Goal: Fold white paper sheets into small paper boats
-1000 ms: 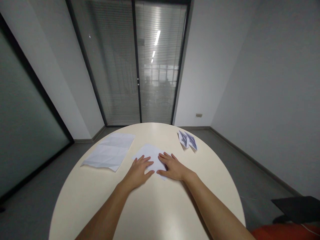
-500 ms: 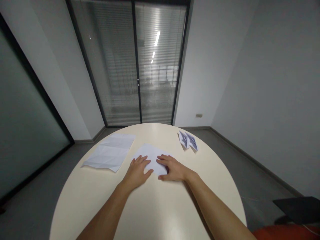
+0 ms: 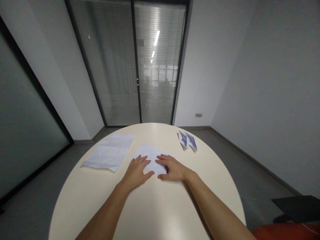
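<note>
A white sheet of paper (image 3: 150, 150) lies on the round cream table (image 3: 160, 206), partly covered by both hands. My left hand (image 3: 138, 171) rests on its left part, fingers apart, thumb pointing right toward the near edge. On its right part lies my right hand (image 3: 171, 167), with fingers spread and thumb apart from them. Neither hand is closed on anything. A larger creased white sheet (image 3: 111, 151) is at the left of the table. Folded paper pieces with dark markings (image 3: 187, 140) stand at the back right.
Beyond the table is a glass partition with blinds (image 3: 160, 96) in a dark frame. A grey-white wall (image 3: 272, 93) rises on the right. At the lower right are a black flat object (image 3: 297, 207) and something red (image 3: 282, 232).
The whole view has shifted very slightly. Both hands remain on the paper in nearly the same pose.
</note>
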### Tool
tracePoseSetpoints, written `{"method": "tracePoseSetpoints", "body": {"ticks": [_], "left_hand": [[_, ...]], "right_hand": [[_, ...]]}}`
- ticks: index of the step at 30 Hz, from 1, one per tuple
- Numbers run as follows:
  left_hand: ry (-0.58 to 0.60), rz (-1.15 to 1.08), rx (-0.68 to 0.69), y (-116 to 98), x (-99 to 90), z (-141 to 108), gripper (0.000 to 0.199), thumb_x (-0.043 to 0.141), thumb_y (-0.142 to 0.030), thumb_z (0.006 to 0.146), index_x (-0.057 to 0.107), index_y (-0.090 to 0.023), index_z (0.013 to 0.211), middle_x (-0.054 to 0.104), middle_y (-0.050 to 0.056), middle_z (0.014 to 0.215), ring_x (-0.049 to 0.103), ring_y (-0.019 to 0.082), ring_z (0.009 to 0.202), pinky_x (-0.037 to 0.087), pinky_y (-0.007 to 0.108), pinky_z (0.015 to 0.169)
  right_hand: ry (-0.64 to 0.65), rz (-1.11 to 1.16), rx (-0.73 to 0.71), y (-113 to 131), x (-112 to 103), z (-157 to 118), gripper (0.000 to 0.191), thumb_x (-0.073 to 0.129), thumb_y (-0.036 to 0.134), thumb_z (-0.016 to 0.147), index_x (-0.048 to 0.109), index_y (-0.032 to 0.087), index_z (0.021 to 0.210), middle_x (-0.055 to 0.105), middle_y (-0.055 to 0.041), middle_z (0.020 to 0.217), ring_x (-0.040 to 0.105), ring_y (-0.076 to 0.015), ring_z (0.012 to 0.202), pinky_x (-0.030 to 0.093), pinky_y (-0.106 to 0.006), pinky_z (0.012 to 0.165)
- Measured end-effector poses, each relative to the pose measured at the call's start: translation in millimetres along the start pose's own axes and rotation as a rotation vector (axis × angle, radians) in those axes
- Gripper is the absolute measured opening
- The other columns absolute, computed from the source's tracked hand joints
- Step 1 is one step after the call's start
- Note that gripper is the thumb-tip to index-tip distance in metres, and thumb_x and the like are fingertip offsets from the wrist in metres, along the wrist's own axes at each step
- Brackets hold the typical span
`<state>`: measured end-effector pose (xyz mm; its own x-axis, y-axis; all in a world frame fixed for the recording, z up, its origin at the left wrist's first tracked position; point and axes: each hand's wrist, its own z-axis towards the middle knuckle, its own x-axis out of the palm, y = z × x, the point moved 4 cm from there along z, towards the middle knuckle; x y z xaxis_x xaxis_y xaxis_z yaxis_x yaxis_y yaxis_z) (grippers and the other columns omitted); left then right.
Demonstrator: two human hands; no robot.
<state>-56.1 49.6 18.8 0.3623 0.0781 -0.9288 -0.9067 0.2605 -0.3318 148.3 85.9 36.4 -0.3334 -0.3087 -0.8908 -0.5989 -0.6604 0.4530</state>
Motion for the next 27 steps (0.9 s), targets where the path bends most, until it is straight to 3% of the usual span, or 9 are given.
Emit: {"method": "tracePoseSetpoints", "body": {"ticks": [7,27], "left_hand": [[-0.020,-0.008,0.007,0,1.3,1,0.057,0.068,-0.055,0.086,0.067,-0.024,0.134,0.056,0.008,0.152,0.043,0.033,0.147,0.033,0.049,0.122],[-0.029,-0.019,0.019,-1,-1.5,0,0.057,0.069,-0.053,0.087,0.067,-0.022,0.134,0.056,0.009,0.152,0.042,0.035,0.147,0.032,0.052,0.123]], "right_hand": [[-0.009,0.007,0.007,-2,2,-1,0.090,0.076,0.063,0.074,0.053,0.021,0.150,0.039,-0.0157,0.162,0.033,-0.0374,0.151,0.022,-0.055,0.123],[0.027,0.113,0.019,-12,-8,-7,0.093,0.080,0.065,0.070,0.056,0.021,0.147,0.041,-0.0144,0.161,0.032,-0.0345,0.152,0.024,-0.049,0.125]]}}
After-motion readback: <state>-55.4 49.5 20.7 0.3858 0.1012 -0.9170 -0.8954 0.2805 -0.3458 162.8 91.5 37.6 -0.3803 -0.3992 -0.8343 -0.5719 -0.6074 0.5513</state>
